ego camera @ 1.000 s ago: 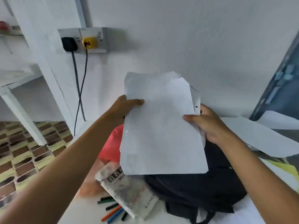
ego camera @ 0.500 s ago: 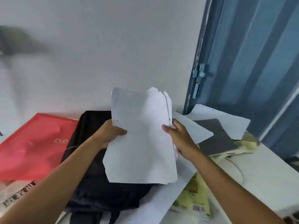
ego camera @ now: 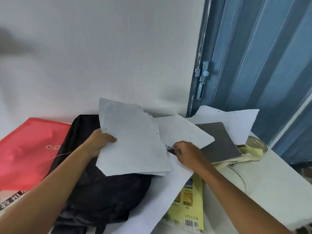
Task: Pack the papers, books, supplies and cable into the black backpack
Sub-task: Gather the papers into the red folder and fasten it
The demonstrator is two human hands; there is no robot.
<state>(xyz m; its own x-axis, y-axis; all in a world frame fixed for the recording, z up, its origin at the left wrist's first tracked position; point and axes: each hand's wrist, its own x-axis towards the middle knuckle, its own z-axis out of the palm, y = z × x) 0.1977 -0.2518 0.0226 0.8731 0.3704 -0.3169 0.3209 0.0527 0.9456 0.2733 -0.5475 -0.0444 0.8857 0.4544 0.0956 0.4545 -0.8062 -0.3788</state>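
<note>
The left hand has its fingers clamped on a stack of papers above the black backpack. The right hand pinches a small dark object. The white surface meets a white wall and blue door; a red folder lies at the left edge.

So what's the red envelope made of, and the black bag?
The red envelope looks like thin, glossy, see-through plastic: light shines off it, and it has string-tie buttons. The black backpack seems soft matte fabric, probably nylon: it slumps and creases.

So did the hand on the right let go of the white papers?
Yes. The right hand left the white paper stack and moved right, towards the grey notebook.
</note>
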